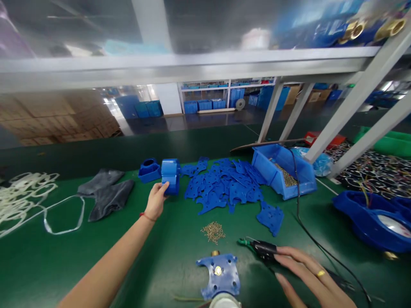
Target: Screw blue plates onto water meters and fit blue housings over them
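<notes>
My left hand point(156, 201) is closed around a glossy blue plastic housing point(171, 176), holding it near a second blue housing point(149, 170). My right hand point(308, 273) has its fingers stretched over a black electric screwdriver point(265, 249) with a green tip. The fingertips touch the tool, while the thumb stands apart from it. Between my hands lies a blue plate point(223, 273) with a brass piece at its centre, above a round whitish part at the bottom edge. A small heap of brass-coloured screws point(213, 232) lies beyond it, and a single blue plate point(270, 217) is to the right.
A pile of blue plates point(224, 184) sits mid-table beside a blue bin point(284, 171) of screws. A black cable point(298, 205) crosses the right side. Grey cloths point(111, 192) and white rings point(25, 196) lie left; blue assemblies point(372, 218) stand right. A shelf beam point(192, 66) spans overhead.
</notes>
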A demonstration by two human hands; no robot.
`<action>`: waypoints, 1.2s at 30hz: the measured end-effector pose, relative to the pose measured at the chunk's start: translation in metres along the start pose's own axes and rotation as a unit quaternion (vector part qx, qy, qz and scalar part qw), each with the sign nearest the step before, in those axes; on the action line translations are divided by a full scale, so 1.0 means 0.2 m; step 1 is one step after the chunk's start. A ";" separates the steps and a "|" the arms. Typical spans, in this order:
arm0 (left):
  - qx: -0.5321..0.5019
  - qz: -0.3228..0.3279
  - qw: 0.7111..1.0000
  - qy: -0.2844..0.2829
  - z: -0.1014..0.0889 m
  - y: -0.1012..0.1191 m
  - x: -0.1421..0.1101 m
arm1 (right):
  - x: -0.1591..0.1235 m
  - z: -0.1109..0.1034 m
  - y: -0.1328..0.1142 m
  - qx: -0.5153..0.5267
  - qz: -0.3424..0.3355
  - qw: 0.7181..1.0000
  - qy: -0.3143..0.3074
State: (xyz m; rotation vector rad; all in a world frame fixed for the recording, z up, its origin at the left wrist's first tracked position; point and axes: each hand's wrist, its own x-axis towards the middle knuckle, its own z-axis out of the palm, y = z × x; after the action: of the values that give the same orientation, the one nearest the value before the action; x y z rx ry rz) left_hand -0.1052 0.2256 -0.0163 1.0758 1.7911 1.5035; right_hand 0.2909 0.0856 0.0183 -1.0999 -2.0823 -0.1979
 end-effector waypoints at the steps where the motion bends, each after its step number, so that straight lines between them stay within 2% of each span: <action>1: -0.043 -0.015 0.999 0.004 -0.06 0.00 -0.11 | 0.01 0.01 -0.05 0.034 0.005 0.999 -0.015; 4: -0.143 -0.052 0.988 0.035 -0.22 0.01 -0.46 | 0.08 0.05 -0.22 0.169 0.013 0.980 -0.105; 6: -0.181 -0.082 0.978 0.067 -0.31 0.02 -0.67 | 0.15 0.09 -0.34 0.232 0.007 0.944 -0.234; 8: -0.238 -0.127 0.954 0.130 -0.36 0.02 -0.86 | 0.25 0.15 -0.45 0.214 -0.023 0.897 -0.387; 10: -0.291 -0.156 0.925 0.190 -0.39 0.02 -1.00 | 0.34 0.24 -0.56 0.152 -0.088 0.841 -0.512; 11: -0.310 -0.160 0.913 0.209 -0.40 0.02 -1.05 | 0.38 0.28 -0.60 0.127 -0.117 0.816 -0.552; 13: -0.332 -0.156 0.904 0.220 -0.41 0.02 -1.13 | 0.44 0.36 -0.67 0.110 -0.145 0.790 -0.585; 15: -0.354 -0.164 0.894 0.219 -0.41 0.02 -1.18 | 0.47 0.40 -0.69 0.123 -0.140 0.789 -0.585; 17: -0.377 -0.190 0.879 0.221 -0.39 0.03 -1.19 | 0.47 0.39 -0.66 0.158 -0.119 0.794 -0.576; 19: -0.397 -0.218 0.864 0.222 -0.37 0.04 -1.20 | 0.44 0.35 -0.60 0.219 -0.077 0.799 -0.554; 21: -0.407 -0.236 0.855 0.216 -0.33 0.07 -1.20 | 0.41 0.33 -0.54 0.292 -0.008 0.795 -0.532; 26: -0.405 -0.257 0.861 0.171 -0.22 0.13 -1.19 | 0.28 0.37 -0.47 0.447 0.182 0.741 -0.467; 29: -0.387 -0.269 0.868 0.157 -0.17 0.18 -1.20 | 0.24 0.41 -0.48 0.501 0.231 0.716 -0.429; 31: -0.372 -0.269 0.875 0.151 -0.15 0.20 -1.22 | 0.23 0.41 -0.49 0.521 0.238 0.711 -0.408; 33: -0.362 -0.262 0.884 0.138 -0.13 0.23 -1.24 | 0.23 0.39 -0.50 0.524 0.213 0.737 -0.370; 36: -0.344 -0.253 0.894 0.132 -0.11 0.24 -1.28 | 0.21 0.35 -0.51 0.480 0.126 0.818 -0.293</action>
State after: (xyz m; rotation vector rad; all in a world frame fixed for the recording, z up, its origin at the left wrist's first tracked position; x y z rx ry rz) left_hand 0.0206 -0.0003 0.0157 0.0484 1.3467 1.7704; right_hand 0.1610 0.0818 0.0188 -0.7887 -2.0310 1.3388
